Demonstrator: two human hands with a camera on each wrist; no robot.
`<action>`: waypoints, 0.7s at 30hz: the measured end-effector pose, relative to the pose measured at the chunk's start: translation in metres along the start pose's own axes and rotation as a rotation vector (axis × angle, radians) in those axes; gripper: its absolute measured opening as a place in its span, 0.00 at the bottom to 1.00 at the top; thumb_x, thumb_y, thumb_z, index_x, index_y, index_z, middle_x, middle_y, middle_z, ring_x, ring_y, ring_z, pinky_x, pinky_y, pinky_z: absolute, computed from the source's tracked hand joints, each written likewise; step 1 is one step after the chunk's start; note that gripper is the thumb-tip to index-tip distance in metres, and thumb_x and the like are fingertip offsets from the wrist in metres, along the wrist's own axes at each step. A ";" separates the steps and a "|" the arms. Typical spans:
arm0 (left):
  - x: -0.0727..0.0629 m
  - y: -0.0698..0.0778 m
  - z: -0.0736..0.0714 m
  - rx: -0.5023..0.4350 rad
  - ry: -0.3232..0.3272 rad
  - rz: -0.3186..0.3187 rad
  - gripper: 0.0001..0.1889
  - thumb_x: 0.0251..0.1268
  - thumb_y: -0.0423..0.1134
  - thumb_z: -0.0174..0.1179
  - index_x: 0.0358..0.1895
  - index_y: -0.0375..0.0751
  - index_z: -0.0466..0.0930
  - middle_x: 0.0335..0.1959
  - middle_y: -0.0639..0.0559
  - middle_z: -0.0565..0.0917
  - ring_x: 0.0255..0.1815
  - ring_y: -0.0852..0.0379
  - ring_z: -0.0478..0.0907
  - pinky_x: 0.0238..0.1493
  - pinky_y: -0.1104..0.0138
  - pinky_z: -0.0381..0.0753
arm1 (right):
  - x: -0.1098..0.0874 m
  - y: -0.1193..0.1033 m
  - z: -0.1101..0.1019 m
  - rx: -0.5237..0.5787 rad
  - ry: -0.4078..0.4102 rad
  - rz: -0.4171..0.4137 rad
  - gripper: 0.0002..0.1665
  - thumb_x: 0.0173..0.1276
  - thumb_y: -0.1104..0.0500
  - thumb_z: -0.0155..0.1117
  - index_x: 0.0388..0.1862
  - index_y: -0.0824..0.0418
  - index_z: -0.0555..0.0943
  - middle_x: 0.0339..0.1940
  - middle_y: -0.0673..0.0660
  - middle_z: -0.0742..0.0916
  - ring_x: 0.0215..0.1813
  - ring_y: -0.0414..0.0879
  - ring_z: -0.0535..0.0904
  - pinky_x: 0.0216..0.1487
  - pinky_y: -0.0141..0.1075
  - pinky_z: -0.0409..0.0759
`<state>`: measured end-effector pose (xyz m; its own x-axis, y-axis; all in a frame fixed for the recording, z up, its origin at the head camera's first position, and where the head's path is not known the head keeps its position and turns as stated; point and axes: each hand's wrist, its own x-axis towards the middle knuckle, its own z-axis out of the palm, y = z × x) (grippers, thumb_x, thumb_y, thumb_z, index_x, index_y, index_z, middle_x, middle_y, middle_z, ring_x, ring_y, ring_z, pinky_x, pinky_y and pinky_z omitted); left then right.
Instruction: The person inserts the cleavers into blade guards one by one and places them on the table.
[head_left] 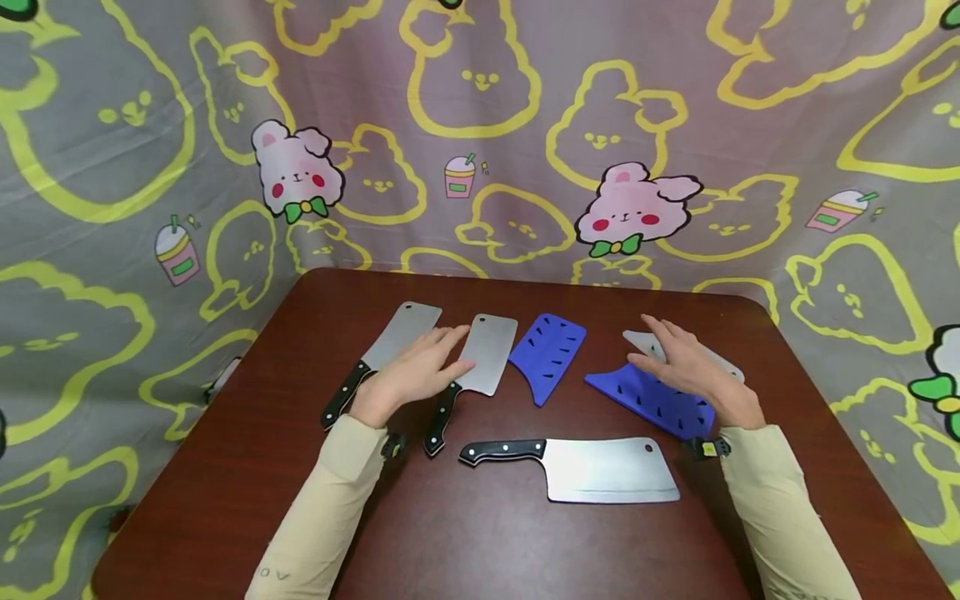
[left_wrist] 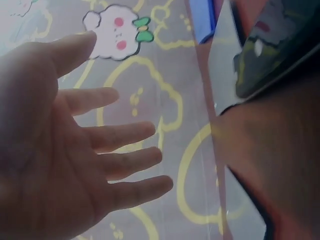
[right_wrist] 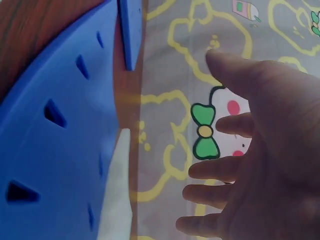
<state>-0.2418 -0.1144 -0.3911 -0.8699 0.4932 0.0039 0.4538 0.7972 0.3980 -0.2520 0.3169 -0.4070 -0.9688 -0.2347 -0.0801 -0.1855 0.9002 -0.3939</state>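
My left hand (head_left: 416, 367) hovers with fingers spread over two cleavers, one at the far left (head_left: 405, 332) and one beside it (head_left: 491, 354); both have black riveted handles. Its palm (left_wrist: 65, 160) holds nothing in the left wrist view. On the right, my other hand (head_left: 686, 364) is held above a blue slotted blade-shaped piece (head_left: 637, 392), fingers extended and nothing in them. Behind that piece lies a pale white one (head_left: 641, 341), partly hidden by the hand. A second blue slotted piece (head_left: 551, 346) sits mid-table. Nearest me, a third cleaver (head_left: 607, 471) lies flat, handle leftward.
A dark red-brown wooden table (head_left: 450, 542) with rounded back corners carries everything. Grey-pink cloth (head_left: 510, 83) printed with yellow outlines and rabbit faces hangs behind it and along both sides. Small devices are strapped to both wrists.
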 end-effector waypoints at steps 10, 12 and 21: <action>-0.003 0.017 0.021 -0.033 -0.147 0.037 0.34 0.72 0.56 0.53 0.76 0.48 0.59 0.74 0.44 0.66 0.76 0.43 0.62 0.74 0.51 0.62 | 0.001 0.002 0.017 -0.066 -0.072 -0.012 0.52 0.69 0.40 0.60 0.79 0.64 0.49 0.73 0.78 0.59 0.72 0.79 0.54 0.65 0.73 0.57; -0.005 0.018 0.023 -0.032 -0.175 0.044 0.33 0.71 0.55 0.55 0.75 0.47 0.61 0.73 0.46 0.68 0.75 0.45 0.63 0.73 0.52 0.63 | 0.001 0.001 0.020 -0.075 -0.097 -0.011 0.52 0.69 0.40 0.60 0.79 0.64 0.49 0.73 0.79 0.60 0.72 0.79 0.54 0.65 0.72 0.58; -0.007 0.022 0.030 0.066 -0.259 0.055 0.31 0.66 0.55 0.61 0.68 0.46 0.71 0.56 0.45 0.79 0.57 0.52 0.74 0.58 0.58 0.75 | 0.005 -0.003 0.028 -0.133 -0.149 -0.022 0.48 0.67 0.41 0.63 0.75 0.65 0.58 0.71 0.74 0.69 0.70 0.76 0.62 0.64 0.69 0.62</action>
<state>-0.2196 -0.0897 -0.4102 -0.7688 0.6024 -0.2146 0.5181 0.7835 0.3431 -0.2516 0.3029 -0.4317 -0.9310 -0.2974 -0.2115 -0.2358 0.9325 -0.2735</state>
